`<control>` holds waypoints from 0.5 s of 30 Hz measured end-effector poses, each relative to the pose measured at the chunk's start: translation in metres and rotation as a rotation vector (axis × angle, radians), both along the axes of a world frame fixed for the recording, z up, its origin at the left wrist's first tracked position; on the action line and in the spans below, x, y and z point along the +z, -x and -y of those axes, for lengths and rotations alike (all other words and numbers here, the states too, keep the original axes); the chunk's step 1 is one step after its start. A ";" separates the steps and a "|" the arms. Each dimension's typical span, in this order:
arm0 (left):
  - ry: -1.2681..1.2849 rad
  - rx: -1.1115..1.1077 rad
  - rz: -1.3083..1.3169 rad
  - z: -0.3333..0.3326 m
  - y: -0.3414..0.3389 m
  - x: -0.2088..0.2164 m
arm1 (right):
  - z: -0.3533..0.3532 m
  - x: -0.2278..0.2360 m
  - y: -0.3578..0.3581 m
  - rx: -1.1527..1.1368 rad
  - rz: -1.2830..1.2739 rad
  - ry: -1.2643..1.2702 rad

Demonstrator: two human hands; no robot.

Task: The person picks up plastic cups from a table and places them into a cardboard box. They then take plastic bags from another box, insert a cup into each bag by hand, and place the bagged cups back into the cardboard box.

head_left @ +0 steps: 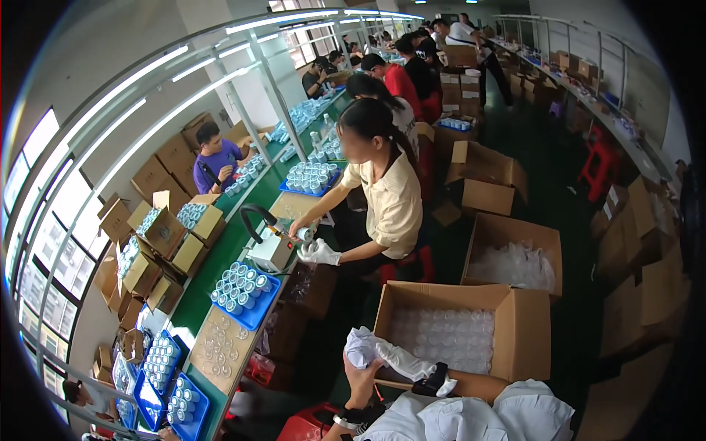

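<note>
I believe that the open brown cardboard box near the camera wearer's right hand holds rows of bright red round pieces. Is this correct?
The colour is wrong: in the head view, the open brown cardboard box near the wearer's right hand holds rows of clear round pieces.

The white top is baggy and wrinkly. The right hand has a white glove and a black wrist strap. The left wrist has a dark band.
</note>
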State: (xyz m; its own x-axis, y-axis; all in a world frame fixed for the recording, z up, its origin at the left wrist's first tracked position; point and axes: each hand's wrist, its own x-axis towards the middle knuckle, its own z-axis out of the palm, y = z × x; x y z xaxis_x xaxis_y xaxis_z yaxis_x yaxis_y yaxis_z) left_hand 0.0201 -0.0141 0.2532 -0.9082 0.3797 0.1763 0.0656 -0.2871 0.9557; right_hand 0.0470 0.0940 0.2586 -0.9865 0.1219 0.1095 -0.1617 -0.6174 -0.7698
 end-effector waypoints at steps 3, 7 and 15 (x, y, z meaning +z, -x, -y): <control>0.195 0.011 0.032 0.020 0.015 -0.014 | -0.012 0.001 -0.016 0.071 0.032 -0.276; 0.155 -0.050 0.374 0.037 0.026 -0.017 | -0.031 0.006 -0.027 -0.166 -0.089 -1.487; 0.290 -0.835 0.672 0.044 0.004 -0.007 | -0.028 0.023 -0.017 -0.238 -0.905 -1.701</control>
State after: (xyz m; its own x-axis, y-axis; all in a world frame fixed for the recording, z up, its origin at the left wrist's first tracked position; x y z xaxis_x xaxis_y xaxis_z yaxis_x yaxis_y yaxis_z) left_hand 0.0160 -0.0585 0.2464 -0.2249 0.8641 -0.4503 -0.6009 0.2408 0.7622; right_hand 0.0641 0.1224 0.2813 -0.5612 -0.5422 0.6253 -0.7464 0.6581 -0.0993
